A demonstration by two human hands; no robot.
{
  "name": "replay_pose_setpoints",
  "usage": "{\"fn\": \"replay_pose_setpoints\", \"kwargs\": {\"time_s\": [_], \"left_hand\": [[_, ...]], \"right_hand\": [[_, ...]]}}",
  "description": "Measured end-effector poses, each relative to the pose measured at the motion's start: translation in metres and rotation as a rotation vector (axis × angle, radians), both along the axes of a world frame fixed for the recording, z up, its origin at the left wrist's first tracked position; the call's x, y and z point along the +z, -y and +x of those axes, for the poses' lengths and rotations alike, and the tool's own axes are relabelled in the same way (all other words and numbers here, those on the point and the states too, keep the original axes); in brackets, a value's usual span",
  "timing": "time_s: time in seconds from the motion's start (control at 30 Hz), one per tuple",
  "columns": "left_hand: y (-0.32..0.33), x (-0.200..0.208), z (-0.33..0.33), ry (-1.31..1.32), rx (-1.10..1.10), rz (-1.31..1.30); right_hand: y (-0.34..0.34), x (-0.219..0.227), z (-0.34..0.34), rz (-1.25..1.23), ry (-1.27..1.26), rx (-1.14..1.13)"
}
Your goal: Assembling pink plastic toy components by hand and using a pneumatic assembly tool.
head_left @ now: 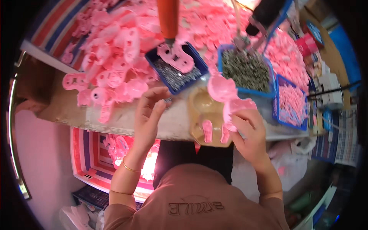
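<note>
Fingers (234, 122) of the right hand (249, 132) are curled tight around a glossy pink moulded plastic shell (237, 106), thumb across its lower edge — firm grasp, part held over the front edge of the tabletop (126, 120). Just above it and touching sits a second rounded pink plastic shell (221, 87), smooth and dome-shaped.

Left hand (148, 115) is raised near the tabletop edge, its fingers (151, 100) loosely bent and pinched toward the thumb at the tips. Something small may be in the pinch; too small to tell, so its hold is unclear. A thin gold bangle (129, 168) circles that wrist.

Between the hands: a tan, translucent plastic jig (199, 115) with a round recess and two small pink tabs (207, 131) standing at its front.

Behind the left hand, a blue rectangular plastic tray (174, 73) holds fine grey metal screws, with a flat pink cut-out part (177, 56) lying across it — an orange-handled tool (168, 19) hangs right above. A second blue tray (247, 71) to the right is full of darker grey screws; a third (290, 103) holds small pink pieces.

Rest of the tabletop is heaped with loose pink plastic parts (115, 57), smooth-surfaced, with holes and lobes.
</note>
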State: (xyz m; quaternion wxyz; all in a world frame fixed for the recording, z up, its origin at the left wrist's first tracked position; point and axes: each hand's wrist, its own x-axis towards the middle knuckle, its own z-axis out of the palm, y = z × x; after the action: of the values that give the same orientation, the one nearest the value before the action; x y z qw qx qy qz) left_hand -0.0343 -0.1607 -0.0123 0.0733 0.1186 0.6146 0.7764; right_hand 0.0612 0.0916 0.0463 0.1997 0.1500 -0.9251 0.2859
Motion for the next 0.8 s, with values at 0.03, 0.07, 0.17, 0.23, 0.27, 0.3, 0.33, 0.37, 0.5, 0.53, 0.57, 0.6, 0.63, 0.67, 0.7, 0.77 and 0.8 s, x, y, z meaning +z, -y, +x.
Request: {"fn": "replay_pose_setpoints", "kwargs": {"time_s": [0.03, 0.07, 0.17, 0.23, 0.27, 0.3, 0.33, 0.37, 0.5, 0.53, 0.57, 0.6, 0.63, 0.67, 0.7, 0.77, 0.8], "left_hand": [[-0.003, -0.001, 0.001, 0.001, -0.026, -0.022], [-0.008, -0.002, 0.001, -0.006, -0.051, -0.044], [-0.028, -0.005, 0.007, -0.085, -0.093, -0.088], [-0.037, -0.005, 0.012, -0.17, -0.138, -0.179], [-0.04, -0.005, 0.015, -0.261, -0.171, -0.272], [-0.041, -0.004, 0.016, -0.322, -0.193, -0.39], [-0.043, -0.004, 0.018, -0.315, -0.196, -0.391], [-0.045, -0.005, 0.02, -0.471, -0.219, -0.527], [-0.054, -0.008, 0.027, -0.685, -0.309, -0.752], [-0.058, -0.009, 0.028, -0.733, -0.323, -0.801], [-0.062, -0.01, 0.027, -0.766, -0.341, -0.852], [-0.065, -0.01, 0.028, -0.768, -0.351, -0.843], [-0.068, -0.009, 0.027, -0.766, -0.348, -0.876], [-0.07, -0.007, 0.028, -0.765, -0.344, -0.909], [-0.072, -0.006, 0.028, -0.767, -0.352, -0.907], [-0.071, -0.003, 0.028, -0.769, -0.416, -0.971], [-0.071, -0.003, 0.028, -0.771, -0.42, -0.971]], "right_hand": [[-0.002, -0.008, 0.001, 0.039, 0.039, 0.002], [-0.004, -0.02, 0.002, 0.098, 0.069, 0.002], [0.002, -0.039, 0.004, 0.162, 0.117, 0.01], [0.003, -0.051, 0.008, 0.134, 0.151, 0.081], [0.001, -0.05, 0.01, 0.132, 0.159, 0.077], [-0.002, -0.047, 0.011, 0.087, 0.154, 0.086], [-0.004, -0.043, 0.012, 0.042, 0.149, 0.098], [-0.01, -0.035, 0.015, 0.054, 0.212, 0.058], [-0.037, -0.03, 0.022, 0.135, 0.264, -0.054], [-0.041, -0.034, 0.023, 0.138, 0.269, -0.067], [-0.044, -0.038, 0.024, 0.087, 0.293, -0.049], [-0.046, -0.04, 0.024, 0.035, 0.317, -0.032], [-0.045, -0.041, 0.024, 0.051, 0.303, -0.048], [-0.045, -0.042, 0.023, 0.048, 0.306, -0.055], [-0.045, -0.042, 0.022, 0.074, 0.297, -0.05], [-0.045, -0.042, 0.022, 0.095, 0.288, -0.046], [-0.045, -0.041, 0.022, 0.14, 0.27, -0.045]]}}
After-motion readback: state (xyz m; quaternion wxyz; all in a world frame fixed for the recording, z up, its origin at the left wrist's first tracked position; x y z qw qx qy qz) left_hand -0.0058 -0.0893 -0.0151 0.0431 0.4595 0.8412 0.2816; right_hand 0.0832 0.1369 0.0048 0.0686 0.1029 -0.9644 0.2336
